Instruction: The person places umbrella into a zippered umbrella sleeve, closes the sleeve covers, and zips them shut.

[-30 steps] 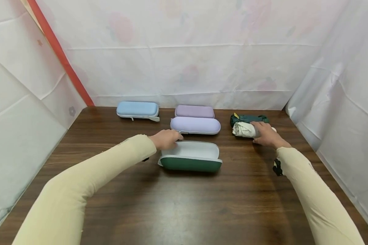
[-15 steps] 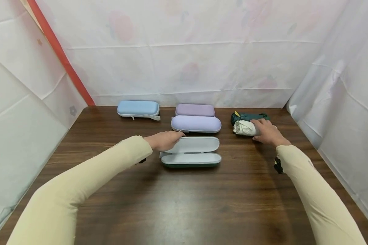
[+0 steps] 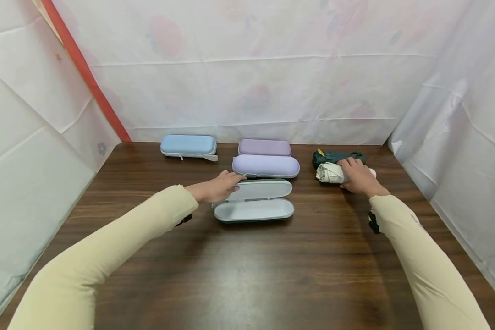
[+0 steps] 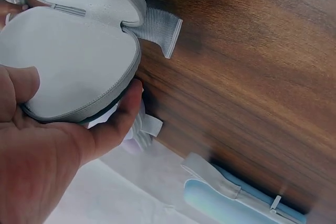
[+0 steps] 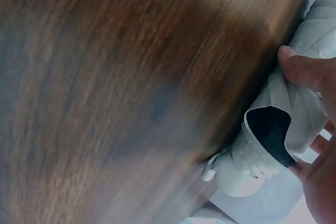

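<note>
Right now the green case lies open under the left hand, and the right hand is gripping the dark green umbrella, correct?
Not quite. The head view shows the right hand gripping the white umbrella; the dark green umbrella lies untouched behind it. The green case does lie open under the left hand.

Four zip cases point(image 3: 253, 201): one blue point(image 3: 188, 145), two lilac point(image 3: 266, 165), one green lying open; two folded umbrellas point(image 3: 330, 173).
</note>
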